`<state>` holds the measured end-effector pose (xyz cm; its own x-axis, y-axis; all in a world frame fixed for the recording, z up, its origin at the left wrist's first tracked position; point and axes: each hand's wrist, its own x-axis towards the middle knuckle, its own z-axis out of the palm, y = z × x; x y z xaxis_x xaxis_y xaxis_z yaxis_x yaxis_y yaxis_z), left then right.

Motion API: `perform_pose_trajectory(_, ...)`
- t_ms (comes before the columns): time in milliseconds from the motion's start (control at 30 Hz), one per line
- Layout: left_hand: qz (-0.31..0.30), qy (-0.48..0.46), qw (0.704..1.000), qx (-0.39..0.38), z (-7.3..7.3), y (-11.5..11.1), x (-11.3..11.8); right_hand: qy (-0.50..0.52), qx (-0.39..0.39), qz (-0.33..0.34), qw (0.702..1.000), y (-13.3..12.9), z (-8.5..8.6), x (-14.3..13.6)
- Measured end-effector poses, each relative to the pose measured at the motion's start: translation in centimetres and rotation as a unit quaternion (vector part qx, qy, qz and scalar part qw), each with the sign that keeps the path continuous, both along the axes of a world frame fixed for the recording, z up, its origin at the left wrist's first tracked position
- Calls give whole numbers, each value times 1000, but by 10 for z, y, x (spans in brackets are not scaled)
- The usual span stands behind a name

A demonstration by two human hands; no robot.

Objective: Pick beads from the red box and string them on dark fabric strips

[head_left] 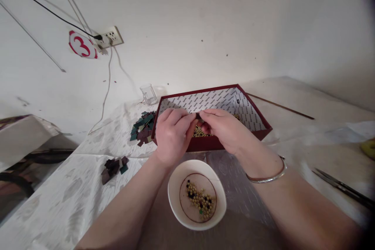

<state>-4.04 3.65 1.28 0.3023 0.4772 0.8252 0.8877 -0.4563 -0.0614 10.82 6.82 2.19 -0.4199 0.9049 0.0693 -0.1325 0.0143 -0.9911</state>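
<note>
My left hand (175, 133) and my right hand (222, 127) meet over a dark red box (202, 146), fingertips almost touching. Between them both hands pinch a small dark piece (198, 116), mostly covered by the fingers. Pale beads (199, 132) lie on the box floor below, partly hidden by my hands. Nearer to me, between my forearms, stands a white bowl (173, 208) with pale, black and a few green beads in it.
Left of the box lies a pile of dark green and brown flat pieces (143, 127), with a smaller dark heap (113, 168) nearer. A glass mug (149, 94) stands behind. At right are a thin brown stick (281, 106) and dark scissors (345, 187). A wall outlet (113, 37) holds plugged cords.
</note>
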Motion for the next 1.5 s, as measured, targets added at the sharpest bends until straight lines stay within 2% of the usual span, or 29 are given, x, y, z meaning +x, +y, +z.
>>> perform_pose_trajectory(167,0,-30,1000,-7,1,-1,1,-23,25,14,999,-1,-1,-1)
perform_pose_trajectory(300,28,-42,999,-6,4,-1,2,-33,38,7,999,-1,-1,-2)
perform_pose_trajectory(567,46,-21,999,1,2,1,3,-55,43,-12,997,-1,-2,-2)
perform_pose_trajectory(933,46,3,999,10,-1,2,3,-122,99,-34,987,1,-9,-6)
perform_pose_trajectory(1133,50,4,999,12,3,3,-2,-128,105,-21,986,0,-6,-5)
perform_pose_trajectory(1300,63,3,998,32,5,3,-6,-97,59,-6,994,1,-6,-5)
perform_pose_trajectory(1500,39,11,999,0,2,0,2,-101,92,-17,990,1,-7,-5)
